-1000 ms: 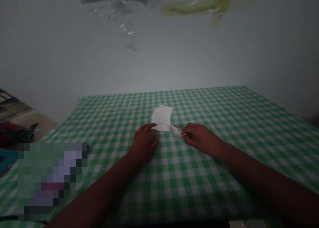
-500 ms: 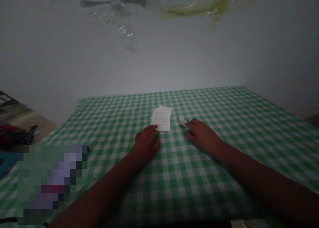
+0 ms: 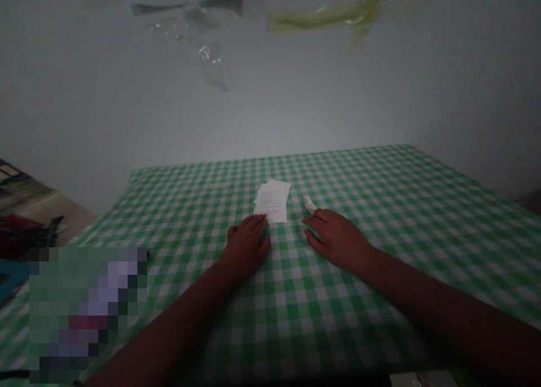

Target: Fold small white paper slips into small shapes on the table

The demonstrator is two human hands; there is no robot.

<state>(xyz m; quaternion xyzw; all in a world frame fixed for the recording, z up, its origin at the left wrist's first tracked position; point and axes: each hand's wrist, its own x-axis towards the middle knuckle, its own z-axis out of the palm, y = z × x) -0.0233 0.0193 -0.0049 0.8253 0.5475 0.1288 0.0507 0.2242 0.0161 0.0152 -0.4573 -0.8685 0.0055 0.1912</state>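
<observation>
Printed white sheets of paper [image 3: 273, 201] lie overlapping near the middle of the table. My left hand [image 3: 248, 239] rests palm down, its fingertips on the near left corner of the top sheet and its fingers stretched out. To the right of the sheets lies a small folded or crumpled piece of white paper [image 3: 310, 205]. My right hand [image 3: 336, 236] is just in front of this piece, partly covering its near end. The right fingers are apart and point left, with nothing seen between them.
A green and white checked tablecloth [image 3: 270, 319] covers the table, which meets a pale wall [image 3: 270, 111]. Clear and yellow tape [image 3: 321, 21] sticks to the wall. A pixelated patch [image 3: 88, 314] hides something at the left. Red and dark items [image 3: 25, 235] lie beyond the left edge.
My right hand has shifted slightly left and its fingers have spread off the small paper. That paper looks narrower and turned. The left hand stays on the sheets.
</observation>
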